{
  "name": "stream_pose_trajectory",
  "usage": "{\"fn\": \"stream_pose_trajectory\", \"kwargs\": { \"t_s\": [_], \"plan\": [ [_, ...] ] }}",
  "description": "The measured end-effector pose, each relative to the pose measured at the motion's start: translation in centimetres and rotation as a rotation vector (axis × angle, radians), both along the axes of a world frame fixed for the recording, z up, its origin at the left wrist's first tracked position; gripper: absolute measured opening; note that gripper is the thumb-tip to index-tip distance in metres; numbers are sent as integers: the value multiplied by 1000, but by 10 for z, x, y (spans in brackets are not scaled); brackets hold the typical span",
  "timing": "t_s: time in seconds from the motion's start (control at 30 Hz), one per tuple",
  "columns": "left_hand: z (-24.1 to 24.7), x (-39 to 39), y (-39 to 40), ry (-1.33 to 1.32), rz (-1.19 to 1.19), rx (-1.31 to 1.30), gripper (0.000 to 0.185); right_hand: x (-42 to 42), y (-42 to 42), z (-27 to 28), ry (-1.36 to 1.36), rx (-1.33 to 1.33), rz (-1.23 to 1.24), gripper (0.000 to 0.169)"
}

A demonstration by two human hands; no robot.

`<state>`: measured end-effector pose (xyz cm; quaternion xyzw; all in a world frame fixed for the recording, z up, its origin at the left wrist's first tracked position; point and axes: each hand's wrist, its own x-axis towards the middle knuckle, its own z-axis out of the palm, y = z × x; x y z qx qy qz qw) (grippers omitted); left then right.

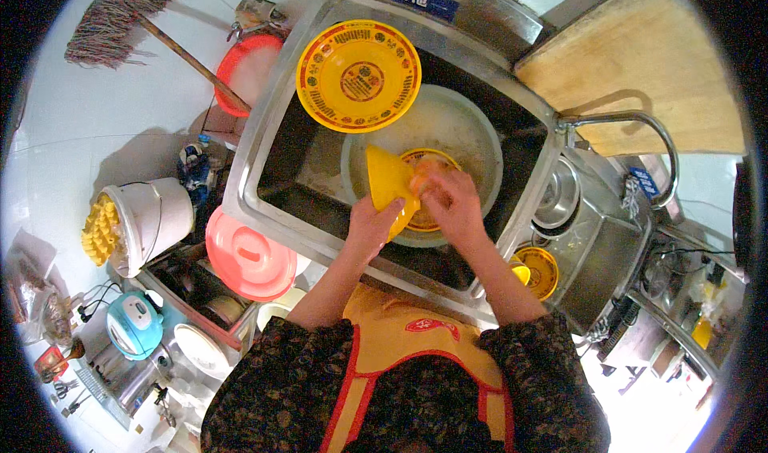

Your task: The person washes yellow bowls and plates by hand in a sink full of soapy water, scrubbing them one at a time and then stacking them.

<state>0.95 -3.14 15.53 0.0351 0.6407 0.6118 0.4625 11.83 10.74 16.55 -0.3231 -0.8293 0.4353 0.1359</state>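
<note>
My left hand [373, 225] grips the rim of a yellow bowl [387, 180], tilted on its side above a round basin [493, 147] of cloudy water in the metal sink [243, 180]. My right hand [453, 201] is close beside the bowl, its fingers closed around an orange scrubbing cloth or sponge [427, 174], partly hidden and blurred. Beneath the hands, another yellow patterned dish [429, 220] lies in the basin. A large yellow plate [360, 102] with a red patterned rim rests at the sink's upper left, overlapping the basin's edge.
A curved metal faucet [666, 147] stands at the sink's right, before a wooden board [636, 75]. Further right are a metal bowl [555, 198], a yellow dish [543, 273] and a second sink [600, 273]. Leftward are a pink lid [252, 255], a white bucket [159, 219] and a mop [186, 57].
</note>
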Motion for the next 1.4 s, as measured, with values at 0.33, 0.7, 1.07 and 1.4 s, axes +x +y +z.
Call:
{"fn": "stream_pose_trajectory", "kwargs": {
  "t_s": [0.33,0.7,1.07,1.4],
  "plan": [
    [36,0,2,-29,-364,-23,21,-52,36,-19,-75,-783,41,35],
    [30,22,-13,-54,-360,81,26,16,-21,-117,338,-1987,-420,48],
    [20,-10,-21,-813,133,344,44,20,49,-150,65,-1217,85,37],
    [16,9,-7,-470,457,242,38,10,6,-179,-277,570,290,28]
  ]
}}
